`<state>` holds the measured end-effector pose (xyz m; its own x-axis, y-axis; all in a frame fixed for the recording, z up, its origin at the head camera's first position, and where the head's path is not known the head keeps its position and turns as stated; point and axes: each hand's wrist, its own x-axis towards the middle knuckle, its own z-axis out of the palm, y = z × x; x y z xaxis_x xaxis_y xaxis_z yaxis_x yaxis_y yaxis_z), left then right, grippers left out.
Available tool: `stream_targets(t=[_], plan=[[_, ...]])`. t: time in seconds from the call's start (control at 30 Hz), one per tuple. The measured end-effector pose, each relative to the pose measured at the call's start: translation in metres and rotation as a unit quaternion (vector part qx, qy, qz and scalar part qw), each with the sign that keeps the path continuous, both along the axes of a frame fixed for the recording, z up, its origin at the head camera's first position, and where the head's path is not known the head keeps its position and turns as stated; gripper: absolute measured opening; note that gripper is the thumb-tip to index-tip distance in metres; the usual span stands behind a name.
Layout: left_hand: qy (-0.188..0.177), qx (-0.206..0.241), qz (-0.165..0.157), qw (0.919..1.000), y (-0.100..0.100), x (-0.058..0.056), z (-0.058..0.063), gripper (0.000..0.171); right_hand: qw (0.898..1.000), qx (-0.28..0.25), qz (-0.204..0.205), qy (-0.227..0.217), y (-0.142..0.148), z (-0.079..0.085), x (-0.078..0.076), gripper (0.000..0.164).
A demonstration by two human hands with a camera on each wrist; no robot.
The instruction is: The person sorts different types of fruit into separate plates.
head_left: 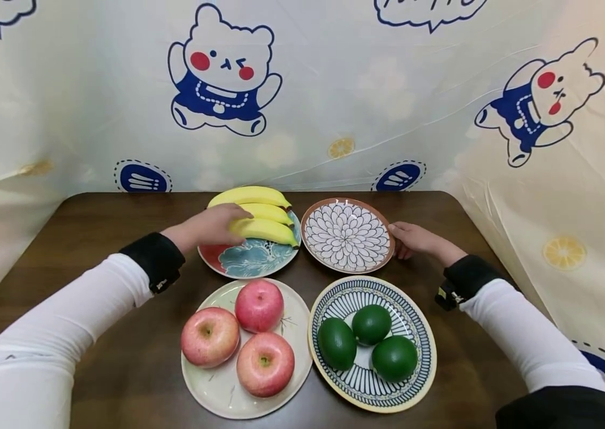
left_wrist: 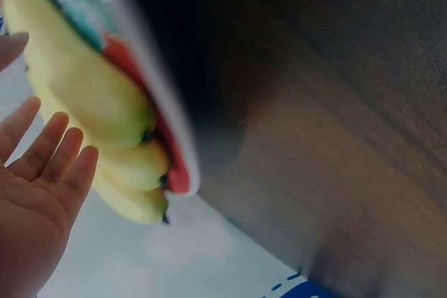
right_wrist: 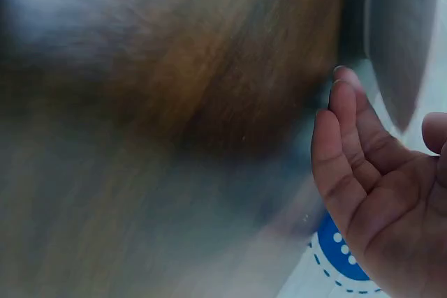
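Over a red-and-teal plate (head_left: 256,262) at the back left lie three bananas (head_left: 264,231). My left hand (head_left: 213,227) is at their left side, its fingers extended and spread in the left wrist view; whether it touches a banana I cannot tell. At the back right is a brown-rimmed plate (head_left: 347,235) with a petal pattern and nothing on it. My right hand (head_left: 415,238) is at its right rim, thumb above and fingers below. In the right wrist view those fingers (right_wrist: 342,151) are fairly straight, with the plate's edge between them and the thumb.
In front stand a cream plate (head_left: 216,400) with three red apples (head_left: 264,364) and a blue-patterned plate (head_left: 372,396) with three dark green fruits (head_left: 394,358). All are on a brown wooden table (head_left: 120,357). A printed cloth (head_left: 323,89) hangs behind and at the sides.
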<state>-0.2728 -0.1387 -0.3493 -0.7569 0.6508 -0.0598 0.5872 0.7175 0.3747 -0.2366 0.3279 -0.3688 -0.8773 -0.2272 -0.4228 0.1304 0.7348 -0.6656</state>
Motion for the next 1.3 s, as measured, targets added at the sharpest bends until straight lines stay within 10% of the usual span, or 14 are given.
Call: stream_targets(t=[0.53, 1.3], plan=[[0.062, -0.047, -0.026, 0.9966, 0.015, 0.004, -0.029, 0.062, 0.979, -0.179, -0.008, -0.099, 0.004, -0.014, -0.009, 0.060], [0.085, -0.134, -0.050, 0.9860, 0.016, 0.014, -0.021, 0.062, 0.986, -0.149, -0.038, -0.069, -0.004, -0.020, -0.006, 0.055]])
